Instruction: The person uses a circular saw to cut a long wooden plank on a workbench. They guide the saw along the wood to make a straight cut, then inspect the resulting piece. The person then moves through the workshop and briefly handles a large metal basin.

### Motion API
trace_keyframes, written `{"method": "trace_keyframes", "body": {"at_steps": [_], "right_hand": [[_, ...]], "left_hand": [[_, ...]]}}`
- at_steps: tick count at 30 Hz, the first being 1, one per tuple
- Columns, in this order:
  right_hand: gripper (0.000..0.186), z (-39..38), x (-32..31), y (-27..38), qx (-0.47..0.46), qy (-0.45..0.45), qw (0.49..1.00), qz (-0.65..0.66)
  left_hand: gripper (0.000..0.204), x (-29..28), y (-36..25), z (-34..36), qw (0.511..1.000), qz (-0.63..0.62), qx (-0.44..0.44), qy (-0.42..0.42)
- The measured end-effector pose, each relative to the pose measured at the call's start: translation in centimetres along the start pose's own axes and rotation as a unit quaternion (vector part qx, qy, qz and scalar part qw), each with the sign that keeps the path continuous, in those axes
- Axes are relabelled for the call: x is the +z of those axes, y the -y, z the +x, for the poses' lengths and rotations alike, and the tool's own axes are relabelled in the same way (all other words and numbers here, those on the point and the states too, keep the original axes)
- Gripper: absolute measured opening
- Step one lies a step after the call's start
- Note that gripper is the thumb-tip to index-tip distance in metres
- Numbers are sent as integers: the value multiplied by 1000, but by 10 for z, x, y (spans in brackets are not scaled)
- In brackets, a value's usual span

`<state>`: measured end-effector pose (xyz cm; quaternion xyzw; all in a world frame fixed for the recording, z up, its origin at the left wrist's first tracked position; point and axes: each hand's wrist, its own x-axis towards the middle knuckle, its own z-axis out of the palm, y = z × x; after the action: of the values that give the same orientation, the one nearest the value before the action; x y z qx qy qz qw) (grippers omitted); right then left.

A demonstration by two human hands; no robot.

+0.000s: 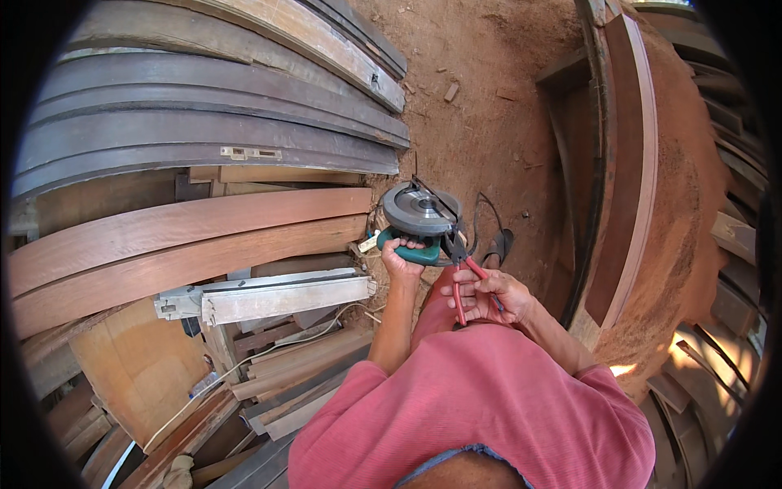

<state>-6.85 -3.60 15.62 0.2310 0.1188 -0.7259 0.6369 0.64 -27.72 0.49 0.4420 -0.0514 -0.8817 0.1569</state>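
My left hand (401, 259) is wrapped round the green rear handle of a circular saw (417, 213). The saw's round grey guard and disc face up, with a thin dark strip lying across them. My right hand (498, 295) grips pliers (472, 267) with red handles, the two handles spread apart. Their dark jaws reach the saw's right side by the handle; whether they pinch anything there I cannot make out. A small blue thing shows by the right fingers, its kind unclear.
Stacked dark planks (220, 110) and reddish boards (195, 224) fill the left side. A pale metal-looking bar (285, 300) lies below them. On the right, a long brown board (627, 163) stands beside sawdust (684, 163). A dark cord (493, 208) trails near my sandalled foot (501, 244).
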Motion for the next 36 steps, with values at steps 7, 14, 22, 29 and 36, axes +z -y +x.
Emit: {"method": "trace_keyframes", "body": {"at_steps": [7, 14, 22, 29, 36], "right_hand": [[21, 3, -10, -2, -3, 24, 997, 75], [14, 2, -22, -1, -27, 69, 985, 153], [24, -9, -27, 16, -18, 41, 990, 133], [12, -11, -24, 16, -30, 49, 985, 161], [10, -13, -6, 23, -23, -44, 988, 143]], "left_hand": [[12, 18, 5, -10, 1000, -13, -1, 11], [12, 27, 11, 0, 999, 3, -17, 30], [12, 31, 15, 15, 995, 15, -54, 80], [14, 40, 17, 18, 994, 38, -65, 83], [14, 77, 20, 3, 992, 88, -60, 74]]}}
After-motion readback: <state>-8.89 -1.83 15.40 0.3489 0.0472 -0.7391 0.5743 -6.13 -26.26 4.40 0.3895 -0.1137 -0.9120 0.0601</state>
